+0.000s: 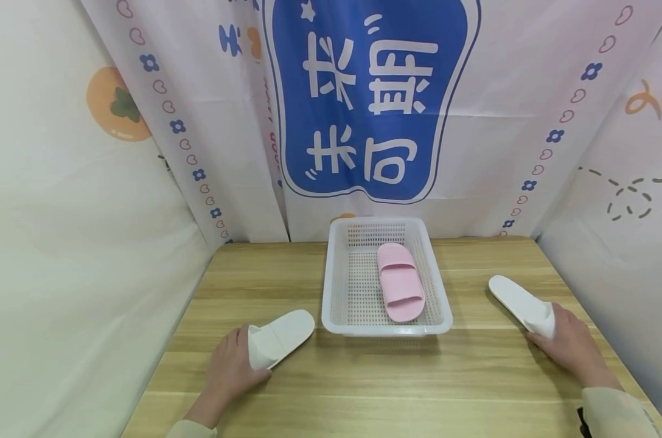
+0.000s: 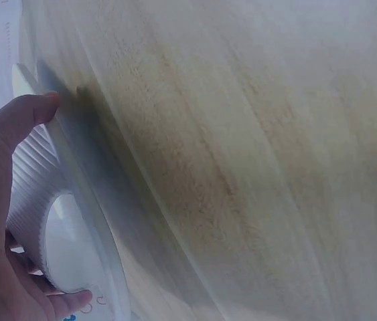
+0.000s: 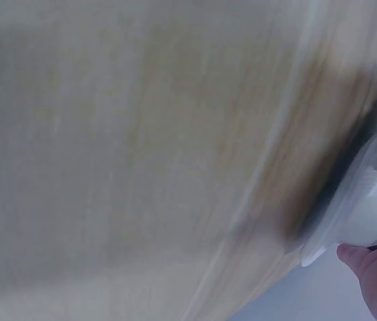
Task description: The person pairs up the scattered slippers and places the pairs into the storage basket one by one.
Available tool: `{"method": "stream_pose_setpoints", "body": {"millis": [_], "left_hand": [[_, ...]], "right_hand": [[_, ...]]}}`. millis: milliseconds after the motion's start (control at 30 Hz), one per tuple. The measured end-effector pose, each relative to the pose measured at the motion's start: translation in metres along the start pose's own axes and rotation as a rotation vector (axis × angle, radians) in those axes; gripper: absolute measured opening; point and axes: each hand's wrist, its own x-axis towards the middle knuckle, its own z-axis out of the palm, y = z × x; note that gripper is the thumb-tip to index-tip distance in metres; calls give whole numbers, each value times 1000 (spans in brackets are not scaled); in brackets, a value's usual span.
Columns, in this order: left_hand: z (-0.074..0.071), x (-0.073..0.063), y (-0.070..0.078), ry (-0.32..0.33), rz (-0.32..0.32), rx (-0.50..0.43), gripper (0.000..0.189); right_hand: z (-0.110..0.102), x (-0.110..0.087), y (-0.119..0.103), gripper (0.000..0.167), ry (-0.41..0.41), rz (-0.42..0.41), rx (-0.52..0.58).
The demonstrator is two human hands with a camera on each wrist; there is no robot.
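My left hand (image 1: pixel 231 364) grips a white slipper (image 1: pixel 288 331) by its strap end, left of the basket. In the left wrist view the thumb lies along the edge of that slipper (image 2: pixel 88 200), with its ribbed strap beside the palm and the sole edge close over the wood. At the right side of the table, my right hand (image 1: pixel 571 340) holds another white slipper (image 1: pixel 514 296), its bare end pointing away to the back left. The right wrist view shows only part of this slipper (image 3: pixel 369 214) and a few fingers at its edge.
A white mesh basket (image 1: pixel 333 280) stands at the back middle of the wooden table (image 1: pixel 364 389). Inside, on its right side, lies a pink slipper (image 1: pixel 401 284). Printed cloth (image 1: pixel 238 152) hangs behind the table and along both sides.
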Motion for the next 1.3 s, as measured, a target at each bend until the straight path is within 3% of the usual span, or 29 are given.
{"method": "stream_pose_setpoints", "body": {"millis": [233,500,700,1067,1300], "left_hand": [[-3,5,-7,62,32,-8,109],[-10,12,-13,41,-2,-2,114],[-14,15,-16,67,3,-1,112],[-8,20,-25,209,92,19,111],[-10,25,-26,260,124,40,111]], "right_hand": [[-3,0,-1,91,20,23,-9],[-8,1,-6,93,66,31,0],[-13,2,-12,88,132,0,5],[-16,6,-16,91,220,-66,-49],[-20,7,-19,93,239,-66,-65]]}}
